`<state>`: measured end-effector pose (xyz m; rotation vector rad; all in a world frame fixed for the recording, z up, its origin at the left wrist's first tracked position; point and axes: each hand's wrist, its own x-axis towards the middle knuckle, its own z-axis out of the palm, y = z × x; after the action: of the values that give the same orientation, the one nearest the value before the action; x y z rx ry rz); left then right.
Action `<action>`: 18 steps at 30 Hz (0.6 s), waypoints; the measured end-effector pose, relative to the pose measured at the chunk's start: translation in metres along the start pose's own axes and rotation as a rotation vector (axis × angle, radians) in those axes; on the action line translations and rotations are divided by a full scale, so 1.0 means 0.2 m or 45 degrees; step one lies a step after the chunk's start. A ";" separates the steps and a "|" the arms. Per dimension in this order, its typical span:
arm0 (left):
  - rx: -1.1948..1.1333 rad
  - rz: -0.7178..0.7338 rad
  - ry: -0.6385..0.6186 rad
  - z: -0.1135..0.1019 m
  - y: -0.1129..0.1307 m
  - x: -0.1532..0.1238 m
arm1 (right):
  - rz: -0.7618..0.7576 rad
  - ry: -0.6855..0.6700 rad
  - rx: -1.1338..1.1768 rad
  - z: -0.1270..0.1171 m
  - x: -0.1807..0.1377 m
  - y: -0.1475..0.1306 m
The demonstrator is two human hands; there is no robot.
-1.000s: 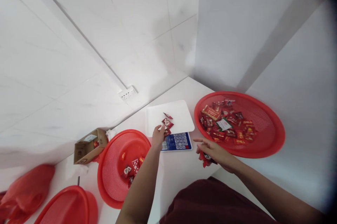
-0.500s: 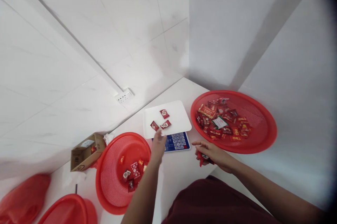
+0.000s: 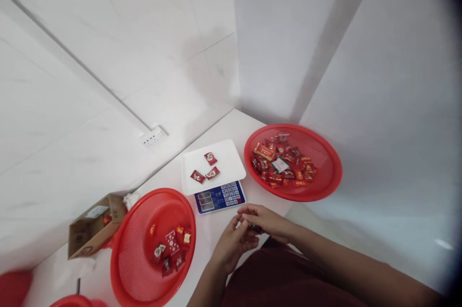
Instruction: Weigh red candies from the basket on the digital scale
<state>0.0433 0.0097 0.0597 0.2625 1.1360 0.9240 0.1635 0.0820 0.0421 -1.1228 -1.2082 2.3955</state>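
The white worktop (image 3: 209, 232) meets pale walls (image 3: 202, 81); right hand (image 3: 267, 221) grips a packet (image 3: 255, 227), long axis hidden; left hand's (image 3: 231, 245) grip, I cannot tell.

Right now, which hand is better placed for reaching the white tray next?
Probably the left hand: it lies more directly in front of the white tray, while the right hand sits farther right, curled over a dark packet. The left's own hold is unclear.

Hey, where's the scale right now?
In the head view, the scale is near the center on the table, beyond the left hand and right hand, with one red basket at its lower left and another at its right.
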 end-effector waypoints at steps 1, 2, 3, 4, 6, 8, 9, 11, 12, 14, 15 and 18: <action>0.004 -0.015 0.016 -0.01 -0.01 -0.01 | 0.014 0.012 0.021 0.00 0.00 0.01; 0.009 -0.031 0.028 -0.02 -0.01 -0.01 | 0.030 0.028 0.045 0.01 -0.01 0.01; 0.014 -0.045 0.037 -0.03 -0.02 -0.02 | 0.044 0.048 0.069 0.02 -0.01 0.02; 0.018 -0.055 0.045 -0.04 -0.02 -0.02 | 0.054 0.066 0.093 0.03 -0.02 0.02; 0.020 -0.074 0.058 -0.07 -0.03 -0.03 | 0.063 0.097 0.133 0.05 -0.04 0.01; 0.015 -0.086 0.080 -0.09 -0.03 -0.05 | 0.051 0.114 0.167 0.08 -0.07 0.00; 0.018 -0.096 0.085 -0.09 -0.03 -0.07 | 0.038 0.113 0.184 0.10 -0.09 0.00; 0.043 -0.101 0.071 -0.10 -0.03 -0.10 | 0.012 0.095 0.215 0.14 -0.12 0.02; 0.065 -0.090 0.052 -0.10 -0.02 -0.12 | 0.003 0.086 0.225 0.16 -0.13 0.03; 0.124 -0.057 0.012 -0.11 -0.02 -0.16 | -0.016 0.075 0.225 0.19 -0.15 0.05; 0.155 -0.042 -0.001 -0.12 -0.03 -0.18 | -0.033 0.071 0.214 0.21 -0.16 0.06; 0.267 -0.020 -0.020 -0.14 -0.04 -0.22 | -0.123 0.012 0.138 0.24 -0.19 0.10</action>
<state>0.0188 -0.0347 0.0709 0.4301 1.2198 0.7882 0.1566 0.0211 0.0643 -1.0185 -1.0892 2.3497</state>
